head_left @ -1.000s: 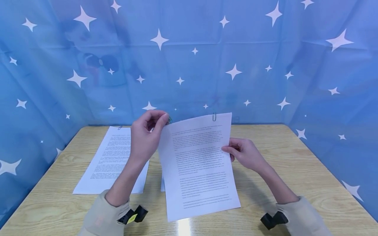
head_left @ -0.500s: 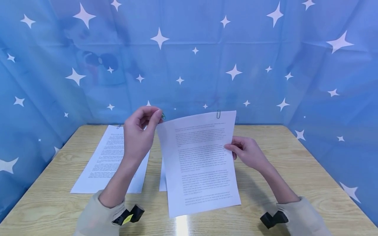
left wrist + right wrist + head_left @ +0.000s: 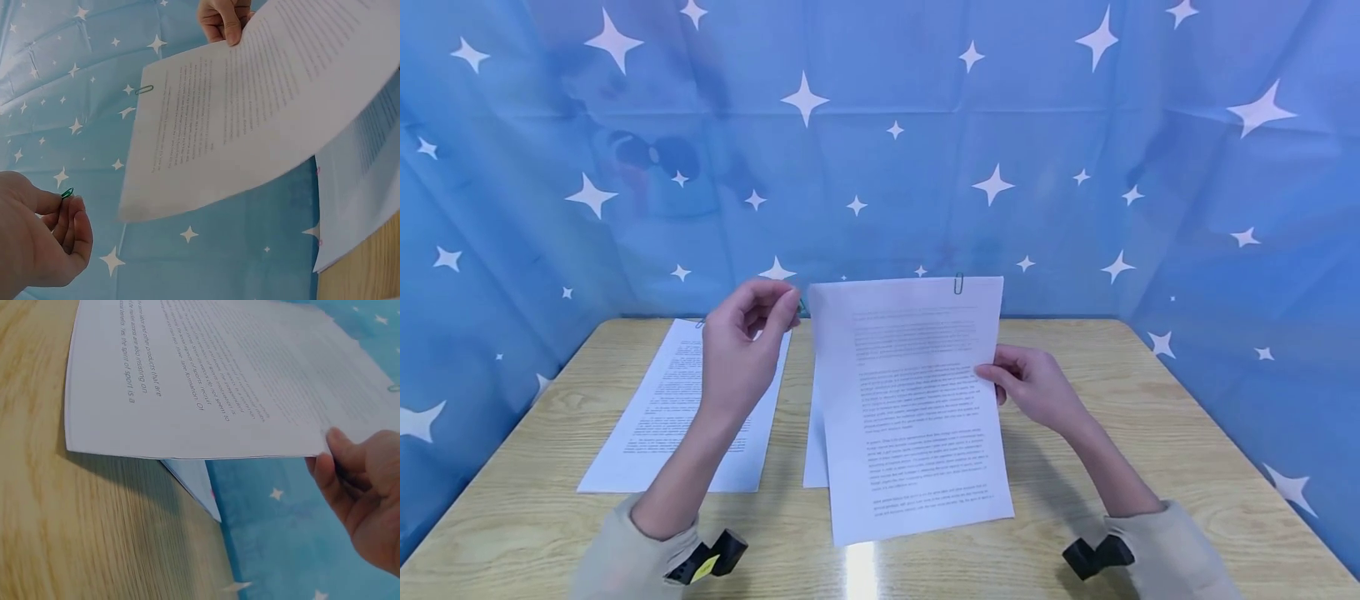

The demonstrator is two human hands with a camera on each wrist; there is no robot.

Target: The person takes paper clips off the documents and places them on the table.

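Note:
My right hand (image 3: 1033, 385) pinches the right edge of a printed sheaf of paper (image 3: 917, 417), raised off the table and tilted up toward me. On the sheaf's top edge, right of centre, sits a green paper clip (image 3: 958, 284). Just left of the sheaf's top left corner, my left hand (image 3: 745, 342) pinches a second green paper clip (image 3: 67, 193) between thumb and fingertips, apart from the paper. In the right wrist view, the thumb of my right hand (image 3: 365, 494) lies on the printed side, with fingers behind.
Another printed sheaf (image 3: 655, 417) with a clip at its top lies on the left of the wooden table (image 3: 1150, 400), partly behind my left arm. More paper (image 3: 815, 450) lies on the table, mostly hidden behind the raised sheaf. A blue starry curtain (image 3: 880, 167) hangs behind.
My left hand has moved left and slightly down, away from the sheaf's top left corner, carrying the paper clip. The sheaf has shifted slightly right and its top edge is now more level.

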